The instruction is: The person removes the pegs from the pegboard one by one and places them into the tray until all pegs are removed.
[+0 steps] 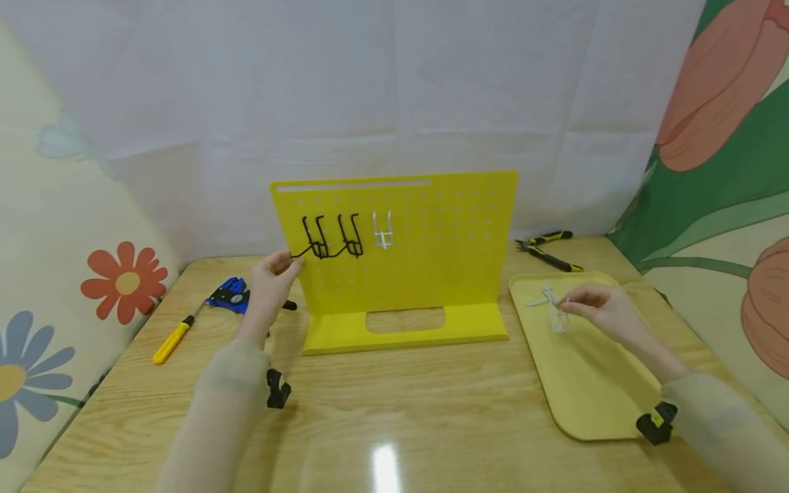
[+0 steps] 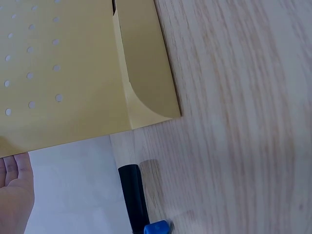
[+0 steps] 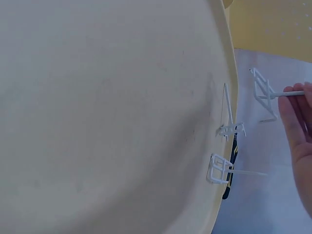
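In the head view my left hand [image 1: 270, 282] grips the left edge of an upright yellow pegboard [image 1: 431, 274]; the left wrist view shows its fingers [image 2: 18, 168] at that edge. Two black wire hooks [image 1: 320, 249] and one white wire hook [image 1: 383, 239] hang on the board's upper left part. Over the far end of the yellow tray [image 1: 592, 397], my right hand [image 1: 600, 309] pinches a white wire hook [image 3: 273, 95] by its straight prong. Two more white hooks [image 3: 220, 170] lie in the tray beside it, as the right wrist view shows.
Left of the board lie a screwdriver [image 1: 172, 342] with a yellow handle and a blue-and-black hand tool [image 1: 231, 296]. Black-and-yellow pliers [image 1: 557, 260] rest behind the tray. A white cloth [image 1: 394, 82] hangs behind the wooden table [image 1: 431, 404].
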Available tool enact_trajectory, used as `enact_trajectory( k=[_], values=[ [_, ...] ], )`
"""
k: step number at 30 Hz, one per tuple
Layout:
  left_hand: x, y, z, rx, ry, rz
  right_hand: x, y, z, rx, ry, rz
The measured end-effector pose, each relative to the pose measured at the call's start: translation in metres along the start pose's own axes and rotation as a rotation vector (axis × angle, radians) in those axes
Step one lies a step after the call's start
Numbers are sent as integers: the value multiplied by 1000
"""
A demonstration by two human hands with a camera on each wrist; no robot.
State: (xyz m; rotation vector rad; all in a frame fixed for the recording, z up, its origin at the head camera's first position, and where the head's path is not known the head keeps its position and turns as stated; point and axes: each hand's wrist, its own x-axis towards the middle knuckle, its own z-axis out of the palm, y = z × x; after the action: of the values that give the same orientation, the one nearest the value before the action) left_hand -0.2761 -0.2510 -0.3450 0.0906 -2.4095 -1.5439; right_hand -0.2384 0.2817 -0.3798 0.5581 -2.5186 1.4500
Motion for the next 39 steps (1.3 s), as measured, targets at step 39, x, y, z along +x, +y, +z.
enact_trajectory(
  k=[39],
  values=[
    [-4, 2, -1, -16, -15, 16, 7, -9, -9, -40, -36, 71]
  ],
)
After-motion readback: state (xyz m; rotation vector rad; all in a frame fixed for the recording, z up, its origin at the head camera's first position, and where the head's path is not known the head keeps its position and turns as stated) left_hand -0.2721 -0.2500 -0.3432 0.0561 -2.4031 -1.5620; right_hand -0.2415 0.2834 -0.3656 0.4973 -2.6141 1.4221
